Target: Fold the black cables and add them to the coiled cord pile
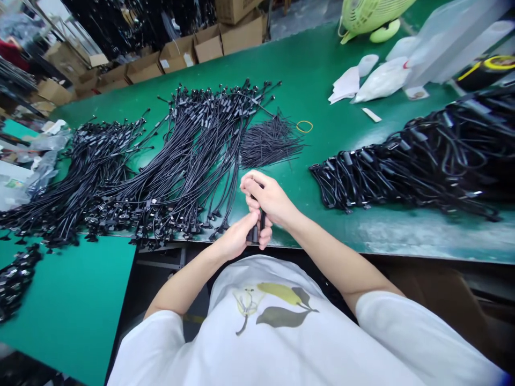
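Both my hands meet at the front edge of the green table, closed around a black cable (253, 235) folded into a short bundle. My left hand (240, 234) grips its lower part, where a thick dark end shows between the fingers. Higher up, my right hand (263, 195) is wrapped round the same bundle; most of it is hidden by the fingers. Just beyond the hands lies a pile of short black ties (269, 142). Left of them spread many loose black cables (201, 139) with connectors at both ends.
Folded, bundled cables (362, 171) are heaped on the right of the green table (314, 69). A yellow rubber band (304, 126) lies beyond the ties. At the back right are a green fan (368, 19) and a white plastic bag (382, 80). Cardboard boxes (177, 56) line the far side.
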Action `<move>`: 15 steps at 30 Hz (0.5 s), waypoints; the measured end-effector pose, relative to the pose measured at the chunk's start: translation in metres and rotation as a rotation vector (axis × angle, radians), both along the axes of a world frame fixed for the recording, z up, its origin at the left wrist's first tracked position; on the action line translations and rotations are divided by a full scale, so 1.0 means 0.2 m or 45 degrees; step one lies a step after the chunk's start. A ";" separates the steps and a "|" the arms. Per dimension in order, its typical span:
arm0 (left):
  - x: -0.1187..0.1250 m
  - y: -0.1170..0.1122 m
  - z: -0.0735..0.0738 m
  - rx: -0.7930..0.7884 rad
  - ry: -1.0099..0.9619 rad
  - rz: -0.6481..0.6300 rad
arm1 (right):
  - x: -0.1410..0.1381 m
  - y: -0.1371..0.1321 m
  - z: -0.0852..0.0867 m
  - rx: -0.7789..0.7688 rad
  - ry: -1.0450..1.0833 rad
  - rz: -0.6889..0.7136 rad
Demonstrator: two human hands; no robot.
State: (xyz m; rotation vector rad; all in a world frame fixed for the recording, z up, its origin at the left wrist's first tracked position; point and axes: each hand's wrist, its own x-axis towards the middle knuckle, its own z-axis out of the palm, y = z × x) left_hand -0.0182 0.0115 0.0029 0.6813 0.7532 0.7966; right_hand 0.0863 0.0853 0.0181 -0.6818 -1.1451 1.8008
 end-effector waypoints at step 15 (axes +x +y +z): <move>0.01 0.03 0.05 -0.413 -0.378 -0.066 | 0.06 0.05 0.02 0.045 0.247 0.243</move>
